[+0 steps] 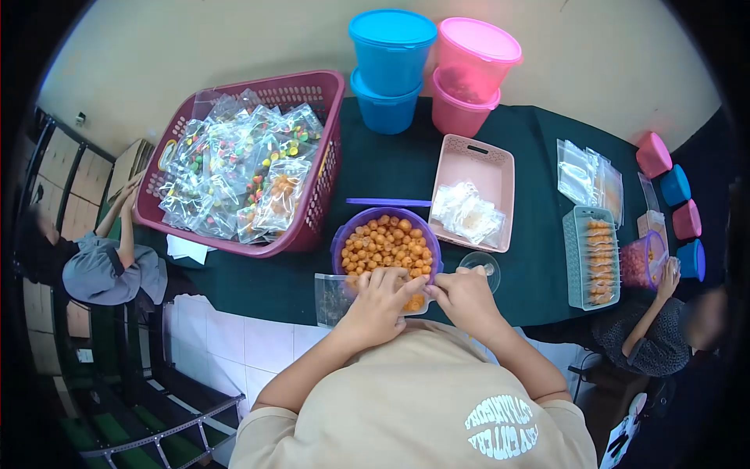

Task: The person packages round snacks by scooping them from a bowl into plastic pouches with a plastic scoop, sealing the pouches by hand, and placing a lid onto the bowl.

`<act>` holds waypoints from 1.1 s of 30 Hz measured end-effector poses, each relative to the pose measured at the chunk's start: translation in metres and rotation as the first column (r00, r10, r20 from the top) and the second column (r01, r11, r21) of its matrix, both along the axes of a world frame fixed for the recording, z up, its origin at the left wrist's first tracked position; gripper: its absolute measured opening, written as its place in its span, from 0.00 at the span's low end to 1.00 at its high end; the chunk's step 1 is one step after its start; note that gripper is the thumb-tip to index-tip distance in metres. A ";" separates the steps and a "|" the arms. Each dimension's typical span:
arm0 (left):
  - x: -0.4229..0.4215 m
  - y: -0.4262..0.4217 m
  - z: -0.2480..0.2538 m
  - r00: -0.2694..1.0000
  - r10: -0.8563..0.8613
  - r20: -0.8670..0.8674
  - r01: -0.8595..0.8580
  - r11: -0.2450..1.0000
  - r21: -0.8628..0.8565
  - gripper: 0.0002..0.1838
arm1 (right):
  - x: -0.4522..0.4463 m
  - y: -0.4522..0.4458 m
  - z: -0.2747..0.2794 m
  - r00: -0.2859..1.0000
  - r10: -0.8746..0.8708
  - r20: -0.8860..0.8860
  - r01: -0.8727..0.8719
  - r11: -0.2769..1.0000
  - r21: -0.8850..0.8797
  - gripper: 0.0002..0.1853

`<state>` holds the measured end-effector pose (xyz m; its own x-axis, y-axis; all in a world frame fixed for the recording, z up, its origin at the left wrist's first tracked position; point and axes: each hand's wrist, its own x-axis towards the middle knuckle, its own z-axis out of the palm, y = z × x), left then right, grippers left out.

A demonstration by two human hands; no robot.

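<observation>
A purple bowl full of round orange snack balls stands at the table's front edge before me. Just at its near rim, a small clear plastic bag with a few orange balls inside sits between my hands. My left hand holds the bag's left side, its fingers bent over the bowl's near edge. At the right edge, my right hand pinches the bag between thumb and fingers. Left of my left hand lies a clear plastic packet. A round clear lid or dish is beside my right hand.
A maroon basket heaped with filled packets stands left. Behind the bowl are a purple lid, a pink tray with small packets, and stacked blue and pink tubs. A teal basket stands right. One person works at each side.
</observation>
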<state>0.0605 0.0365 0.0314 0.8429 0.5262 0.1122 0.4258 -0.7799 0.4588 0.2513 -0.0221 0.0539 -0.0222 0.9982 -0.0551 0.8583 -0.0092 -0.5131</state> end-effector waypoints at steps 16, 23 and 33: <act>0.038 0.002 0.020 0.989 0.113 -0.097 -0.104 0.990 0.092 0.43 | 0.035 -0.007 -0.017 0.997 -0.004 -0.071 0.013 0.991 0.132 0.12; 0.039 0.005 0.014 0.960 0.262 -0.095 -0.271 0.957 -0.099 0.38 | 0.040 0.022 0.026 0.954 0.148 0.261 -0.249 0.875 0.415 0.10; 0.039 0.011 0.029 0.936 0.332 0.118 -0.256 0.871 -0.419 0.36 | 0.023 0.046 0.056 0.782 0.441 0.441 -0.580 0.774 0.255 0.04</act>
<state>0.0991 0.0472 0.0602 0.6272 0.7786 -0.0204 0.4872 -0.3718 0.7902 0.2742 0.0239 0.1096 -0.5839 0.7874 0.1976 0.7937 0.6048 -0.0648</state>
